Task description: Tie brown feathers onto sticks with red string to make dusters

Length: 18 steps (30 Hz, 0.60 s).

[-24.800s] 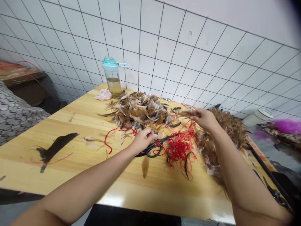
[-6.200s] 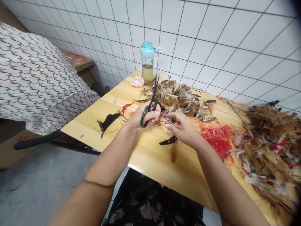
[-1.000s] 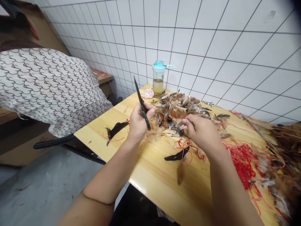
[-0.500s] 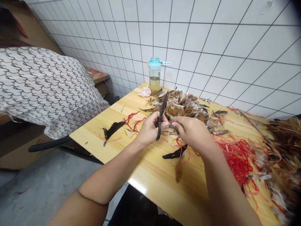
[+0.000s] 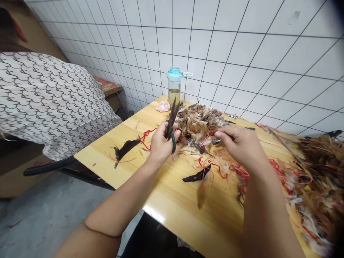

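Observation:
My left hand (image 5: 160, 143) is closed round dark-handled scissors (image 5: 173, 120), their blades pointing up and a little apart. To the right, my right hand (image 5: 236, 141) pinches the end of a red string (image 5: 212, 133), which slants down and left over the feathers. Whether a feather hangs on that string I cannot tell. Just beyond both hands lies a pile of brown, grey and white feathers (image 5: 197, 120). Below them on the table are a black feather (image 5: 197, 174) and a small brown feather (image 5: 200, 195), with loose red thread around them.
A bottle with a blue lid (image 5: 174, 86) stands at the back beside crumpled tissue (image 5: 163, 105). Another black feather (image 5: 126, 149) lies at left on the wooden table (image 5: 172, 204). More feathers (image 5: 322, 193) and red strings fill the right side. A person in a patterned shirt (image 5: 53, 104) sits at left.
My hands have moved apart: the right went right with the red string, the left slightly left and down. The scissors' blades have spread. My right arm now covers much of the red string heap.

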Available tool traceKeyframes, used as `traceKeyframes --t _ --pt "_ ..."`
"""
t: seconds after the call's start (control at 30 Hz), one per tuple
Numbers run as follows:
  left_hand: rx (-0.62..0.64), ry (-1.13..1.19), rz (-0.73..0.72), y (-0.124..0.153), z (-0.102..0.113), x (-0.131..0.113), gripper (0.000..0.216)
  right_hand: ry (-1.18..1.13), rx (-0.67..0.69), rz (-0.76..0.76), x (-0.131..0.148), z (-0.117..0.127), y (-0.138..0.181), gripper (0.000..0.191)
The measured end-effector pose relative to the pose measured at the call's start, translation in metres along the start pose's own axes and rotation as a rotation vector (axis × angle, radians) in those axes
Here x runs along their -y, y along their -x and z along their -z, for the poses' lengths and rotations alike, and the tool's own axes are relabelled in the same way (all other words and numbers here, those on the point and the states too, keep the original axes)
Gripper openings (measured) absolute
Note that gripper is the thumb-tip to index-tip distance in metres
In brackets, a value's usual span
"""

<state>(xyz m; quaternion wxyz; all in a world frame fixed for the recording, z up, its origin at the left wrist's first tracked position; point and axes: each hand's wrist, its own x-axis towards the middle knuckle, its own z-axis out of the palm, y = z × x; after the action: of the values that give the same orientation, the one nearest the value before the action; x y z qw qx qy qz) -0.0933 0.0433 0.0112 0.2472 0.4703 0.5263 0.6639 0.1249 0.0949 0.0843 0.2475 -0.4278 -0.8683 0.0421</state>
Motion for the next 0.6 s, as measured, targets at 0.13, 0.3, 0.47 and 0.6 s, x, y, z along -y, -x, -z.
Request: traceKeyframes --t 0.13,0.3,0.47,0.6 --pt "0.149 0.047 -0.118 0.009 -0.003 -0.005 0.027 0.075 0.103 0.042 0.019 -0.005 0.0 0.026" --pt "0.366 -0.045 -0.128 0.018 -0.011 -0.004 0.023 0.097 0.265 0.067 0.043 -0.014 0.002 0.023" --pt "0.342 -0.064 -0.079 0.017 -0.011 -0.002 0.019 0.087 0.265 0.066 0.047 -0.021 0.001 0.024" --pt "0.352 0.092 0.023 0.014 -0.008 -0.009 0.021 -0.011 0.185 0.091 0.042 -0.026 -0.001 0.024"
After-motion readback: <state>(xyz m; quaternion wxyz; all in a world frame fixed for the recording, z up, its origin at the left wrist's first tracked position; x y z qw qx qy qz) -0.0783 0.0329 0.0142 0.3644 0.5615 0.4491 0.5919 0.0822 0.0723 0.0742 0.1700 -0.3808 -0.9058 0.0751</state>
